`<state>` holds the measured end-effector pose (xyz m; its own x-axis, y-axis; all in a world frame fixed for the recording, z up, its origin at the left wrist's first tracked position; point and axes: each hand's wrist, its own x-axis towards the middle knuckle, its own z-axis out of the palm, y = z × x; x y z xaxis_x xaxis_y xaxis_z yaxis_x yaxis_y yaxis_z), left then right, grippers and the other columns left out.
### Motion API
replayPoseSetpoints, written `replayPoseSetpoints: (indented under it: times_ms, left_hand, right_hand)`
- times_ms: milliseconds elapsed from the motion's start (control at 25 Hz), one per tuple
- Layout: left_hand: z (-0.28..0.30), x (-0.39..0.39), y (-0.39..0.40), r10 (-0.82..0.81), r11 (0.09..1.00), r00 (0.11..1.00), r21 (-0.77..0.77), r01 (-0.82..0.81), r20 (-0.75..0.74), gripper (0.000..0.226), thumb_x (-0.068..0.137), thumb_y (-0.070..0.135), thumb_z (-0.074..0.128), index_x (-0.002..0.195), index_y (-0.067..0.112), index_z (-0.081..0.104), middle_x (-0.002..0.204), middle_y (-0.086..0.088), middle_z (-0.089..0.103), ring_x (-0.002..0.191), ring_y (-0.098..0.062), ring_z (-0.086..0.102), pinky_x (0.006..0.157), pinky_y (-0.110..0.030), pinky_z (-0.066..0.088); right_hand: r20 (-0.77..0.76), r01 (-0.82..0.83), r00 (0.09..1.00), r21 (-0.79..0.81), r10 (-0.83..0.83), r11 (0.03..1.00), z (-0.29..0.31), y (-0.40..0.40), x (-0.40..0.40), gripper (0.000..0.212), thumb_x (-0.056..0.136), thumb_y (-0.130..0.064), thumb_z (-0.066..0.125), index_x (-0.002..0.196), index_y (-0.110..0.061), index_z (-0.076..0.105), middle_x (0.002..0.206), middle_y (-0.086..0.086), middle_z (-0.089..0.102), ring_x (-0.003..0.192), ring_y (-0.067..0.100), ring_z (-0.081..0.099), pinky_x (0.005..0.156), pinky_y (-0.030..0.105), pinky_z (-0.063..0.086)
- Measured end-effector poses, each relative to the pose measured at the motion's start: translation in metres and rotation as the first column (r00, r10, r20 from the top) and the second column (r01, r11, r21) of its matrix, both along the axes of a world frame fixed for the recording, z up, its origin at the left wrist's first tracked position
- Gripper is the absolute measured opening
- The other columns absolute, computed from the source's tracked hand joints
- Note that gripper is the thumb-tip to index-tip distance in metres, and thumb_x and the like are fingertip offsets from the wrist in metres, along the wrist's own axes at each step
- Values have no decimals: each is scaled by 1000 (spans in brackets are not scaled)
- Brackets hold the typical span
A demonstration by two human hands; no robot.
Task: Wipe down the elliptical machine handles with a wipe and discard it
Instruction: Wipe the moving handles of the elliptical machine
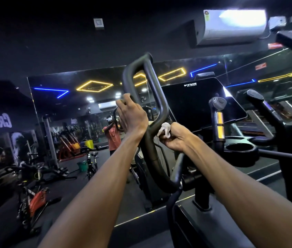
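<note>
at the far left, dark exercise bikes [32,199] with orange-red panels stand on the black gym floor, and behind them a wide wall mirror [66,111] reflects blue and yellow neon lines. the left hand [132,115] is raised with its fingers curled round the left bar of the black looped elliptical handle [156,97], gripping it about midway up the loop. just to the right and lower, the right hand [174,138] is closed into a fist round a small crumpled white wipe [165,129], which pokes out above the thumb and presses against the right bar of the same loop, where that bar bends down towards the stem. further right sits the machine's dark blank console screen [200,102], then a short black fixed grip with yellow-lit bands [218,120] and a round black cup holder [239,147] below it. at the upper right a white air-conditioning unit [232,25] glares on the dark wall.
</note>
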<state>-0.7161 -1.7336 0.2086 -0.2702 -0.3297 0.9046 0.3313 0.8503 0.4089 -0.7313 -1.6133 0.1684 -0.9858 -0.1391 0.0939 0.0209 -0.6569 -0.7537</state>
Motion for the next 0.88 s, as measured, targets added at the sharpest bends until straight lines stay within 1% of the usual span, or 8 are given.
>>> replayPoseSetpoints:
  times_ms: [120,200,400,480,560,680,760,880]
  left_hand:
    - [3,0,1,10,1000,1000,-10,-10,10,23,94,8,38,116,8,44,107,-16,45,90,-22,48,65,-24,33]
    - [7,-1,3,39,999,999,-15,-39,20,22,94,8,38,115,7,43,107,-16,44,89,-20,44,66,-25,32]
    - [22,-4,10,128,990,991,-67,-126,37,25,95,11,37,119,8,40,112,-17,41,96,-24,42,72,-30,36]
    - [28,-9,13,155,984,986,-100,-149,55,24,94,10,37,118,10,39,117,-17,40,102,-27,42,78,-35,44]
    - [36,-14,15,144,984,985,-115,-133,93,27,95,8,36,122,12,37,128,-18,37,114,-31,40,91,-42,47]
    - [46,-20,20,118,989,978,-107,-101,172,34,99,7,32,131,17,31,150,-23,24,134,-39,30,109,-54,37]
    - [51,-21,21,148,984,969,-132,-123,196,38,96,3,34,131,16,31,154,-25,18,138,-43,25,111,-57,33]
    - [59,-21,25,216,969,951,-166,-182,220,53,91,-4,39,140,11,28,159,-27,8,144,-49,15,116,-57,27]
  right_hand:
    - [-51,-53,997,-19,52,998,1,8,8,33,47,8,28,63,-1,56,44,6,41,27,10,34,31,15,31]
    - [-95,-84,992,48,88,995,3,11,0,31,47,10,25,46,-5,52,49,5,38,30,9,32,30,15,24]
    - [-75,-97,991,163,111,982,24,28,-30,34,58,15,16,62,-5,43,43,6,45,34,13,37,40,17,30]
    - [-88,-135,983,257,162,957,30,35,-49,40,81,12,16,77,-2,53,60,9,50,49,16,40,46,23,39]
    - [-95,-157,976,304,194,940,40,37,-59,36,93,2,21,92,-3,56,72,10,51,51,15,39,37,23,44]
    - [-95,-247,958,208,271,946,55,42,-58,33,97,0,24,89,0,56,63,11,58,36,10,48,31,19,40]
    - [-142,-277,939,231,314,933,63,44,-61,33,96,1,24,93,3,57,65,13,61,47,11,51,40,18,43]
    - [-213,-181,946,280,245,943,81,46,-72,38,91,6,20,99,14,57,65,17,49,36,12,43,34,22,40]
